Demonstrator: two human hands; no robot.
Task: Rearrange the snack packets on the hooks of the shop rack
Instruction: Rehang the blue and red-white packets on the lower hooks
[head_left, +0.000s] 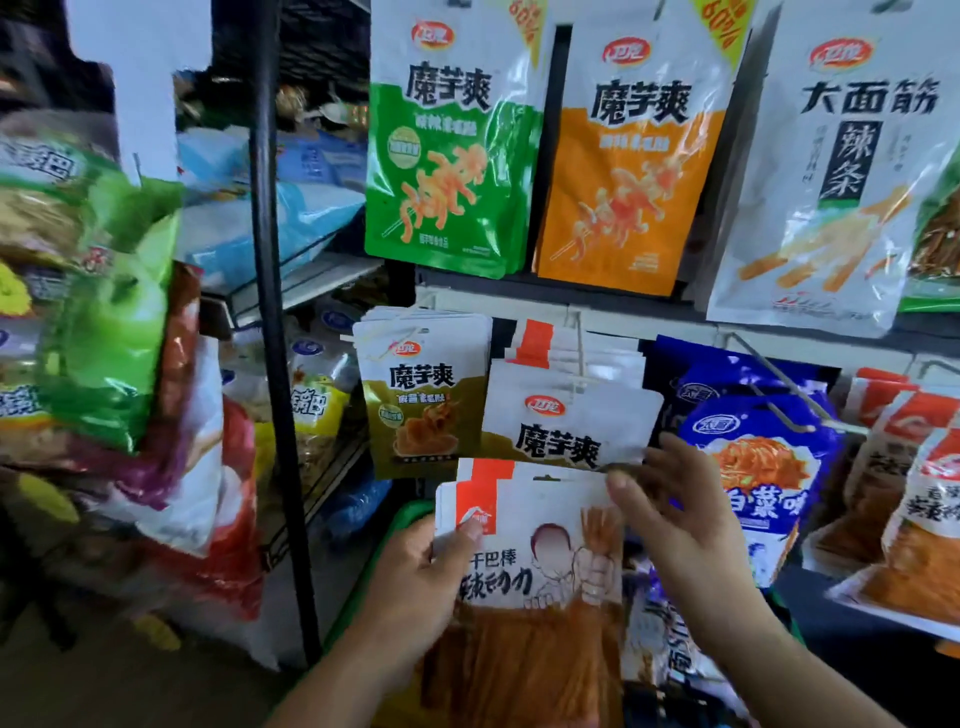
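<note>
Snack packets (540, 525), white with red-orange top corners and a cartoon figure, are held as a fanned stack low in the centre. They are in front of the shop rack (597, 306) and on no hook.

Left hand (415, 577) grips the stack at its upper left corner, thumb pressed on the front face, fingers curled behind.

Right hand (670, 499) is at the stack's upper right corner, thumb at the top edge. Its fingers reach up beside the lower right corner of an olive packet (566, 421). The hand is blurred, so whether it pinches anything cannot be told.

That olive packet hangs foremost on the middle wire hook (577, 348), with red-cornered white packets (540, 343) behind it.

- Left of it: a second olive row (421, 395) on its own hook.
- Right of it: blue packets (753, 452), then orange-and-white ones (914, 467).
- Upper tier, left to right: green packet (447, 171), orange packet (623, 182), large white packet (831, 182).

Black upright pole (270, 260) stands at left, with bagged goods (104, 291) hanging beyond it.
</note>
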